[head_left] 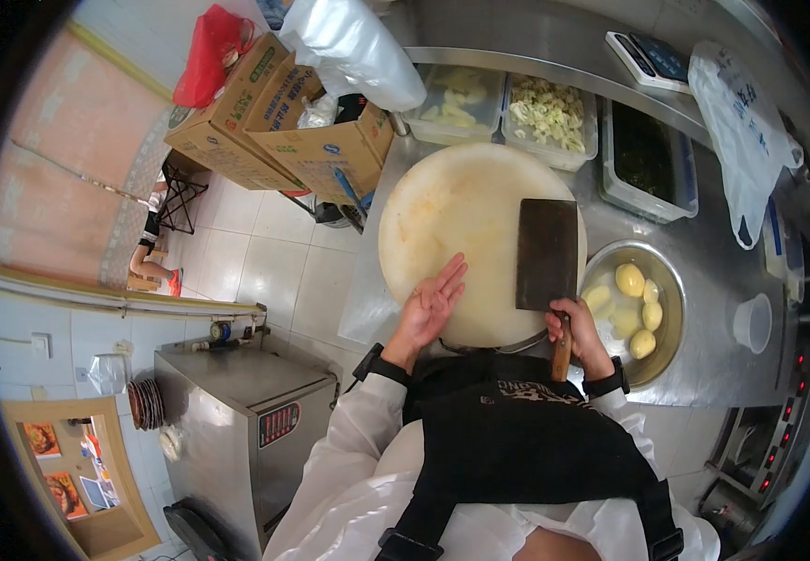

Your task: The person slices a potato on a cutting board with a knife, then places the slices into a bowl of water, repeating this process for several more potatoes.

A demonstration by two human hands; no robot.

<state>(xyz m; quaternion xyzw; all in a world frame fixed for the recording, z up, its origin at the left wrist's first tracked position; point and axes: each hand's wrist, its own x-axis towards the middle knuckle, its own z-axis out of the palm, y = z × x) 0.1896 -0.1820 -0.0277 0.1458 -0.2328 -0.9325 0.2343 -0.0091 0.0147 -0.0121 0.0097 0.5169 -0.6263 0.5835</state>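
A round, thick cutting board [433, 220] lies on the steel counter in front of me. My right hand [580, 335] is wrapped around the wooden handle of a cleaver [547, 252], whose broad dark blade lies flat over the board's right side. At the board's near left edge is my left hand [433, 307], palm turned up, fingers stretched out and holding nothing. Right of the cleaver stands a steel bowl [674, 341] with several peeled potatoes [629, 280], some in liquid.
Behind the board stand tubs of pale slices [456, 98], chopped pale pieces [550, 112] and dark contents [646, 159]. A plastic bag [737, 131] hangs at right above a small plastic cup [752, 323]. Cardboard boxes [316, 140] and a steel cabinet [227, 383] are at left.
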